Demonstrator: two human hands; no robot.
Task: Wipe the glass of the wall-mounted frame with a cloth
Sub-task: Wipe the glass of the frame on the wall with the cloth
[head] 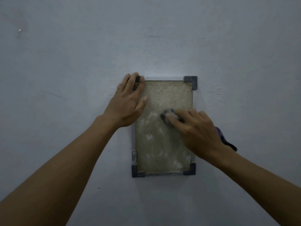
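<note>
Reaching up from below, two bare forearms lead to the hands. The right hand, a purple band at its wrist, presses a small grey wadded cloth against the smeared glass with fairly straight fingers. The left hand lies flat, fingers spread, over the top-left corner of the rectangular grey-cornered frame, which hangs on the pale grey wall.
</note>
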